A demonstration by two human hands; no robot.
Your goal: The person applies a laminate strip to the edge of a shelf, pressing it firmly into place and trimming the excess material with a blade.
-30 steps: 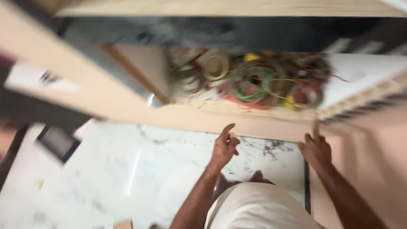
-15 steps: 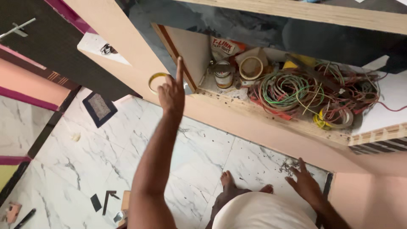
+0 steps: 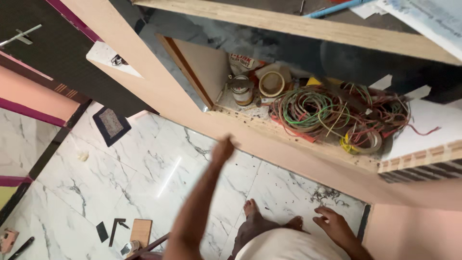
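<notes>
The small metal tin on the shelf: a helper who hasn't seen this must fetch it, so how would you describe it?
Find the wooden shelf above the marble floor. The small metal tin stands upright at its left end, beside the tape roll, left of the tangled wires; it's the only can.

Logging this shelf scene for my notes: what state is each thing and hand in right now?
left hand: raised near the shelf's front edge, blurred, holding nothing visible
right hand: low, fingers spread, empty
wire coils: tangled, heaped on the shelf
tape roll: propped up beside the tin
tin can: upright
wooden shelf: dusty along its edge
</notes>
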